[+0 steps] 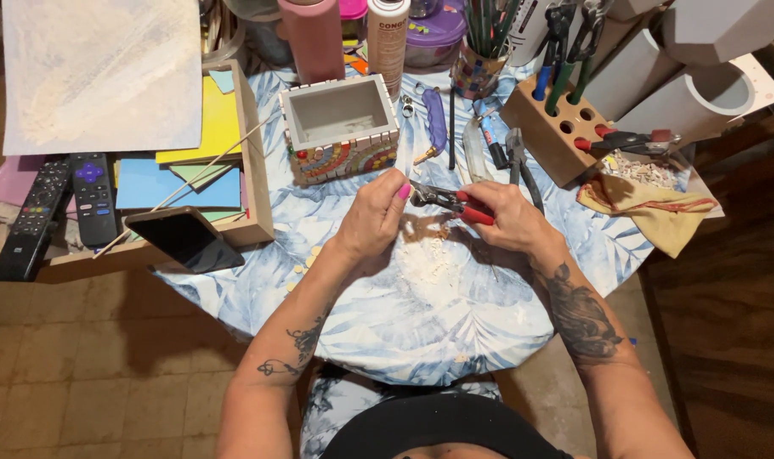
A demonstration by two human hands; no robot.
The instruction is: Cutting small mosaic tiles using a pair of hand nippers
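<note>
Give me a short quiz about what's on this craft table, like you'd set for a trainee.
1. True or false: the right hand holds red-handled nippers.
2. What lies just left of the mosaic box? A) a wooden tray of coloured sheets B) a kettle C) a laptop
3. Which hand pinches a small piece at the tool's tip?

Key:
1. True; its fingers wrap the red handles.
2. A; the tray sits beside the box, with a dark phone leaning at its front edge.
3. The left hand, fingertips at the nippers' jaws.
</note>
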